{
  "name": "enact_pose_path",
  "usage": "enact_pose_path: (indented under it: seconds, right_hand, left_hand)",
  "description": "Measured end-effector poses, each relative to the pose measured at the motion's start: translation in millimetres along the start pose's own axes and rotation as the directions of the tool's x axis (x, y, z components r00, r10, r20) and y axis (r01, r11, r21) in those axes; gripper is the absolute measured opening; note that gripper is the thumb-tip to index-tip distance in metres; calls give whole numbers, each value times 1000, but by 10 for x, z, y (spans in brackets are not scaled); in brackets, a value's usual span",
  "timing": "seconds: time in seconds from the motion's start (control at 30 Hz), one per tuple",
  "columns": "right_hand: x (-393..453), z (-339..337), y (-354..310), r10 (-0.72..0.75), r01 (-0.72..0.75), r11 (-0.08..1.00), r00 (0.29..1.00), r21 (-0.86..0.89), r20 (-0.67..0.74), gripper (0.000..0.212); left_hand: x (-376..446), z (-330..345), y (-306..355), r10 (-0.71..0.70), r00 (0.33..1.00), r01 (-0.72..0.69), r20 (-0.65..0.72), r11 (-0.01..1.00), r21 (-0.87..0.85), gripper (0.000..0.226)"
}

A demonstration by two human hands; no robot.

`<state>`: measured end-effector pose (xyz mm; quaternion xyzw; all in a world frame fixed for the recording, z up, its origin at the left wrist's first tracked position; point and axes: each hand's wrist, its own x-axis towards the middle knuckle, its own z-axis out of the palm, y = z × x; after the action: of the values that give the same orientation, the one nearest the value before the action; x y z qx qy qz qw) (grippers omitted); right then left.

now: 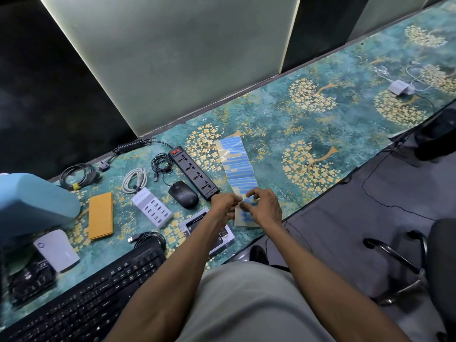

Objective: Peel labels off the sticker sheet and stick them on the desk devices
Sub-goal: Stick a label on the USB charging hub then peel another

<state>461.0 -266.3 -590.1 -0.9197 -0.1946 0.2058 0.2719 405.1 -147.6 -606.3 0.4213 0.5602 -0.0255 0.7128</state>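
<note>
Lying across the middle of the frame, the sticker sheet (238, 169) is a long tan backing strip with rows of blue labels, stretched over the teal, gold-flowered desk (320, 114) from its centre down toward the lower edge. Both hands meet over the lower end of the sheet. The left hand (223, 206) has its fingertips pressed together on the sheet's left edge, and the right hand (264, 208) curls over the blue labels with thumb and forefinger pinched at one of them; whether a label has lifted cannot be told. Just left of the sheet lies a black power strip (193, 172), with a black mouse (183, 197) beside it. Further left sit a white multi-port charger (151, 207) and a yellow case (101, 219). A black keyboard (86, 299) fills the lower left of the frame.
</note>
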Motion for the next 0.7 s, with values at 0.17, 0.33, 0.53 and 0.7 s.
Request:
enact_pose_path:
  seconds: [0.17,0.33,0.53,0.7]
  right_hand:
    - [-31,-33,-83,-8,8,1000,1000,3,-29,23]
    - [-31,-51,-97,-1,1,1000,1000,-2,-30,25]
    - [-10,-56,-51,-34,33,999,999,-18,-38,31]
    - [30,-61,-32,-83,83,997,996,6,-27,31]
  left_hand:
    - [23,-12,3,20,1000,-21,-21,1000,-12,8]
    - [97,-14,-3,55,998,-56,-17,998,-22,29]
    - [130,-10,-56,90,995,-90,-42,996,-2,38]
    - [120,-28,-47,56,997,-58,-53,997,-48,23]
